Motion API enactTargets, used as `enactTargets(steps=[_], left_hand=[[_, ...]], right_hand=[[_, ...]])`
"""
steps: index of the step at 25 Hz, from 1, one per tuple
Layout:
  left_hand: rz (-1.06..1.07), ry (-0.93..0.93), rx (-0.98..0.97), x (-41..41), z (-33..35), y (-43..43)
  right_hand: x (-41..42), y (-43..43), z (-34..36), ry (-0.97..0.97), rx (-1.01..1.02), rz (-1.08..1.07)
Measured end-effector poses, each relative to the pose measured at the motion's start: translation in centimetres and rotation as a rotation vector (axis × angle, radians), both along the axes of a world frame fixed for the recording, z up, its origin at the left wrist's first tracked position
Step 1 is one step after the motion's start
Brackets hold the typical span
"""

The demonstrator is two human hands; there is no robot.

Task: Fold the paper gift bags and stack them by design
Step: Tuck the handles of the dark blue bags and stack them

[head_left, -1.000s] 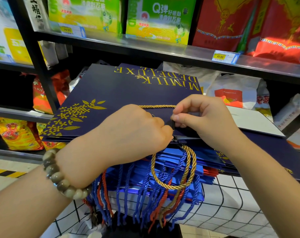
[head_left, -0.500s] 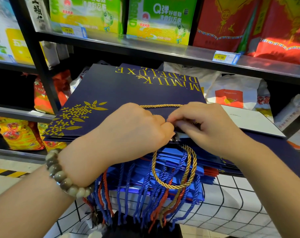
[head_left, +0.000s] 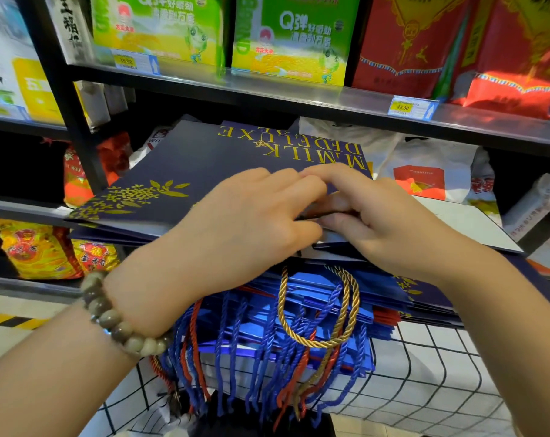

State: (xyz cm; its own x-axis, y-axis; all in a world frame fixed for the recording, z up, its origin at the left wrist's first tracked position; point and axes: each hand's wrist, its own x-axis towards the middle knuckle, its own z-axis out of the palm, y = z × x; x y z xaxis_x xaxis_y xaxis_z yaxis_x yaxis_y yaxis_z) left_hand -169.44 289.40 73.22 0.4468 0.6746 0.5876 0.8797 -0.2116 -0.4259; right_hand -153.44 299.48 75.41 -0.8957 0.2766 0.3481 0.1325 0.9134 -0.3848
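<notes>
Nearest to us, the bead bracelet point(head_left: 119, 323) is sitting on our left wrist, and a checked cloth point(head_left: 431, 373) is covering the bench that's carrying the whole pile. Blue and red cords point(head_left: 232, 367) are dangling over its front edge because the blue bags point(head_left: 317, 298) are lying flat with their handles facing us. A gold cord point(head_left: 281, 298) is looping down over them. We reckon it belongs to the navy bag point(head_left: 204, 165) lying on top, lettering upside down to us, so its mouth is pointing our way.

Both grips are meeting at that near edge. Our right grip point(head_left: 381, 225) is pinching the bag's edge, thumb underneath and fingers arching over the top. Our left grip point(head_left: 236, 234) is lying knuckles-up on the same edge with fingers bent, and whether it's holding paper or just pressing down, we can't tell. Our guess is we're flattening the mouth so this one sits thin on the pile.

Further back, white plastic bags point(head_left: 425, 165) are slumping behind the pile, and the upper shelf point(head_left: 299, 99) is carrying green boxes point(head_left: 292, 42) and red packs point(head_left: 456, 48).
</notes>
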Motion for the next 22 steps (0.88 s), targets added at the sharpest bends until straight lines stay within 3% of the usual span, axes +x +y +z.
enactTargets(steps=[3,8,11,14,18,21,22], left_hand=[[-0.035,-0.006,0.036,-0.3,-0.1,0.6],[-0.182,-0.185,0.052,-0.8,-0.6,0.4],[-0.218,-0.241,0.046,-1.2,-0.9,0.4],[-0.308,-0.316,-0.001,-0.6,-0.7,0.0],[-0.387,-0.607,-0.206,1.5,0.2,-0.3],[-0.442,-1.169,-0.316,1.2,1.8,-0.4],[-0.389,-1.258,-0.322,0.8,2.3,-0.2]], right_hand=[[0.0,-0.2,-0.2,0.060,0.011,-0.024],[0.4,-0.5,-1.3,0.307,0.028,-0.145],[0.3,-0.8,-2.0,0.423,0.338,-0.178],[0.3,-0.8,-2.3,0.463,0.429,-0.250],[1.2,-0.5,-3.1,0.431,0.535,-0.318],[1.6,-0.6,-4.0,0.464,0.552,-0.306],[1.7,-0.6,-4.2,0.487,0.547,-0.302]])
